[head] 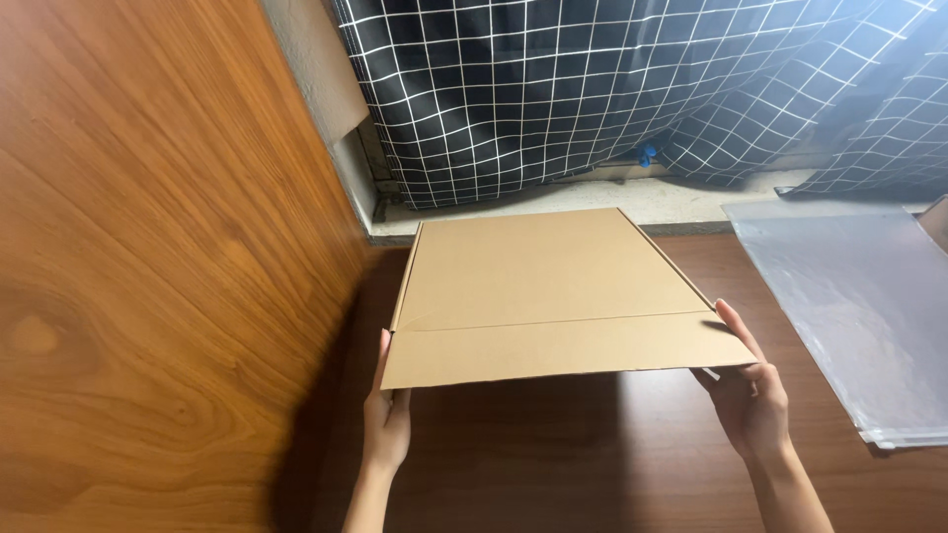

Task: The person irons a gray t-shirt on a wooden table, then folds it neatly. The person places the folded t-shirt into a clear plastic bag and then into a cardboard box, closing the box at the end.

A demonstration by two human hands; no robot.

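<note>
Both hands, left and right, grip a flat cardboard box; wood panel hugging the left, clear plastic sheet on the right.

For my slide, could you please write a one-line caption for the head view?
Both hands, left hand and right hand, hold a flat cardboard box above a dark wooden table, beside a clear plastic sheet.

— What is in hand?
— A flat brown cardboard box. My left hand grips its near left corner; my right hand grips the near right corner.
— Surroundings?
— Dark wooden table below, clear plastic sheet right, checked curtain behind.
</note>
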